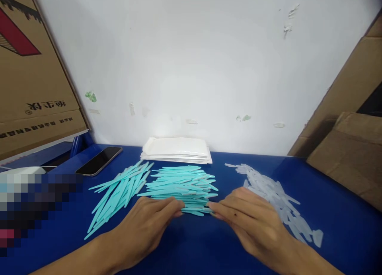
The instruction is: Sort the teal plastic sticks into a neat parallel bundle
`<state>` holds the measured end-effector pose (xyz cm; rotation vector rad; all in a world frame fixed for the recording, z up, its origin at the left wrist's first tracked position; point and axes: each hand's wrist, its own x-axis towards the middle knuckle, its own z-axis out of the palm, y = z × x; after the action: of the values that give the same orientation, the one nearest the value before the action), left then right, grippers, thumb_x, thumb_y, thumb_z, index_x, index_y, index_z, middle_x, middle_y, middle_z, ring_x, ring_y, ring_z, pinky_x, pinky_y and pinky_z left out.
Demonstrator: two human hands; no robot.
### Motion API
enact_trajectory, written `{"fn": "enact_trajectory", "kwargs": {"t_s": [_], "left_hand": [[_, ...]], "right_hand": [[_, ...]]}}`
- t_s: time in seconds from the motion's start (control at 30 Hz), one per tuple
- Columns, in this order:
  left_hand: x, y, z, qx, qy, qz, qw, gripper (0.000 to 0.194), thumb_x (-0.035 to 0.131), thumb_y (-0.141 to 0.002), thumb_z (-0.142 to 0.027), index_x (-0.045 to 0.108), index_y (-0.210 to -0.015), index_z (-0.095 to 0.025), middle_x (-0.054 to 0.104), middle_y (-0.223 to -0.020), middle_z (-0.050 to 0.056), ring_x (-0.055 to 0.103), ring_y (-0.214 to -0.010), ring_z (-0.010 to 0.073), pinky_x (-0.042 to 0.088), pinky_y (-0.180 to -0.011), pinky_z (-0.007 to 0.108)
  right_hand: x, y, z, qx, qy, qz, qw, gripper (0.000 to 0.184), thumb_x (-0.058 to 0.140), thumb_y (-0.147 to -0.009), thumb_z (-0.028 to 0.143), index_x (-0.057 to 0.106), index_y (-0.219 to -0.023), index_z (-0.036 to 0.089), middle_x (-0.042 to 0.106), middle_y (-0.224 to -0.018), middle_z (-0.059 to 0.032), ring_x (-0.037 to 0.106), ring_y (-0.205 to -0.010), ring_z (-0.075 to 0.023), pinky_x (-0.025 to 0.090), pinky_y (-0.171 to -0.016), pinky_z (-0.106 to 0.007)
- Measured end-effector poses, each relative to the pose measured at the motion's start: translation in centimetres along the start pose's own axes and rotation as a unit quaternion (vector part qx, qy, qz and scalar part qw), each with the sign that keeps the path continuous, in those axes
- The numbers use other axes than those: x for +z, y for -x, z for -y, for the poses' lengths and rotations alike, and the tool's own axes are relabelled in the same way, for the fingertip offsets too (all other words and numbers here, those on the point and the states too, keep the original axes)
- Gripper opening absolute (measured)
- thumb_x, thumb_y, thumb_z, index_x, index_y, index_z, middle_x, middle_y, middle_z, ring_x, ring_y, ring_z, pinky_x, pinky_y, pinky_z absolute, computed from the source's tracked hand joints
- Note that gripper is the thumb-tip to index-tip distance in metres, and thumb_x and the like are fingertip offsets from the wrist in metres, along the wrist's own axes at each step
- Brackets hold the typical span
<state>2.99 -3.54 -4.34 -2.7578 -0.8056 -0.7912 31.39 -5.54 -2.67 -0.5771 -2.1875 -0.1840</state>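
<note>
Two heaps of thin turquoise plastic sticks lie on the blue table (193, 247). The middle heap (182, 185) lies crosswise and the left heap (119, 193) runs diagonally. My left hand (143, 229) and my right hand (253, 221) meet at the near edge of the middle heap. Their fingertips pinch the two ends of the nearest sticks (195, 209). To the right, under and beyond my right hand, lies a heap of clear plastic caps (280, 197).
A stack of white pouches (176, 149) rests against the white wall behind the heaps. A dark phone (99, 160) lies at the back left. Cardboard boxes stand at the left (32, 80) and right (349, 147). A blurred patch covers the near left.
</note>
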Motion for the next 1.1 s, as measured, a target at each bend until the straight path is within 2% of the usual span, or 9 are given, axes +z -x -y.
{"fn": "enact_trajectory", "kwargs": {"t_s": [0.13,0.27,0.4,0.47,0.53,0.63,0.77,0.93,1.1], "left_hand": [[0.1,-0.2,0.0,0.003,-0.004,0.013,1.0,0.021,0.033,-0.111,-0.018,0.05,-0.122,-0.023,0.076,-0.086,0.0,0.066,-0.057,0.0144,0.039,-0.052,0.028],[-0.2,-0.4,1.1,0.02,-0.031,-0.025,0.999,0.023,0.037,-0.11,-0.018,0.049,-0.128,-0.023,0.076,-0.083,0.0,0.069,-0.059,0.0162,0.044,-0.054,0.027],[-2.0,-0.9,3.3,-0.086,-0.136,-0.075,0.984,0.021,0.038,-0.11,-0.026,0.05,-0.127,-0.023,0.074,-0.077,-0.001,0.07,-0.06,0.0191,0.045,-0.057,0.028],[-3.3,-1.3,4.3,-0.181,-0.236,-0.035,0.954,0.021,0.036,-0.109,-0.029,0.053,-0.119,-0.021,0.072,-0.076,0.003,0.07,-0.065,0.0238,0.043,-0.057,0.03],[-4.4,-1.5,5.1,-0.268,-0.313,0.044,0.91,0.025,0.034,-0.108,-0.028,0.055,-0.113,-0.017,0.069,-0.075,0.007,0.069,-0.07,0.0276,0.038,-0.056,0.03],[-5.3,-1.4,5.7,-0.33,-0.346,0.132,0.868,0.027,0.029,-0.105,-0.019,0.056,-0.104,-0.016,0.064,-0.068,0.007,0.066,-0.069,0.0271,0.028,-0.052,0.027],[-5.0,-0.7,6.3,-0.345,-0.339,0.168,0.859,0.025,0.034,-0.095,-0.01,0.057,-0.088,-0.017,0.067,-0.074,0.011,0.063,-0.055,0.0242,0.02,-0.046,0.029],[-4.4,0.2,6.8,-0.342,-0.325,0.192,0.86,0.024,0.039,-0.092,-0.012,0.063,-0.087,-0.016,0.071,-0.081,0.015,0.07,-0.062,0.0292,0.026,-0.047,0.029],[-4.1,0.8,7.0,-0.341,-0.314,0.199,0.863,0.025,0.043,-0.095,-0.013,0.067,-0.087,-0.015,0.07,-0.078,0.014,0.072,-0.065,0.0311,0.032,-0.048,0.029]], "right_hand": [[-0.3,-0.3,-0.2,-0.024,0.044,0.015,0.999,0.03,0.058,-0.099,0.003,0.069,-0.123,0.015,0.077,-0.088,-0.0049,0.069,-0.071,-0.0161,0.051,-0.061,-0.032],[-0.8,-0.3,-1.0,-0.014,0.129,-0.007,0.991,0.03,0.06,-0.099,0.008,0.068,-0.126,0.019,0.08,-0.104,-0.0078,0.074,-0.083,-0.0187,0.058,-0.074,-0.034],[-1.6,0.0,-2.0,-0.009,0.21,-0.038,0.977,0.032,0.057,-0.098,0.005,0.066,-0.125,0.02,0.079,-0.107,-0.01,0.076,-0.089,-0.0201,0.058,-0.073,-0.033],[-1.9,0.0,-2.3,-0.001,0.226,-0.042,0.973,0.031,0.056,-0.098,0.005,0.067,-0.122,0.021,0.078,-0.105,-0.0096,0.075,-0.089,-0.0207,0.057,-0.072,-0.033],[-2.0,0.0,-2.5,0.006,0.221,-0.034,0.975,0.03,0.054,-0.097,0.005,0.068,-0.118,0.021,0.078,-0.102,-0.0084,0.075,-0.088,-0.0205,0.057,-0.071,-0.033],[-1.8,0.1,-2.7,0.012,0.195,-0.01,0.981,0.027,0.054,-0.097,0.005,0.069,-0.114,0.019,0.077,-0.1,-0.0081,0.075,-0.086,-0.0201,0.057,-0.071,-0.033],[-1.3,0.5,-3.4,0.017,0.179,0.034,0.983,0.024,0.052,-0.099,0.007,0.068,-0.113,0.016,0.075,-0.104,-0.0101,0.074,-0.087,-0.0217,0.058,-0.073,-0.036],[-1.0,1.2,-4.3,0.043,0.172,0.086,0.98,0.026,0.05,-0.1,0.007,0.068,-0.116,0.018,0.073,-0.109,-0.0101,0.072,-0.089,-0.0233,0.057,-0.075,-0.039],[-0.9,1.6,-4.9,0.054,0.184,0.104,0.976,0.026,0.048,-0.102,0.01,0.068,-0.115,0.018,0.072,-0.11,-0.0105,0.071,-0.092,-0.0239,0.057,-0.079,-0.042]]}}
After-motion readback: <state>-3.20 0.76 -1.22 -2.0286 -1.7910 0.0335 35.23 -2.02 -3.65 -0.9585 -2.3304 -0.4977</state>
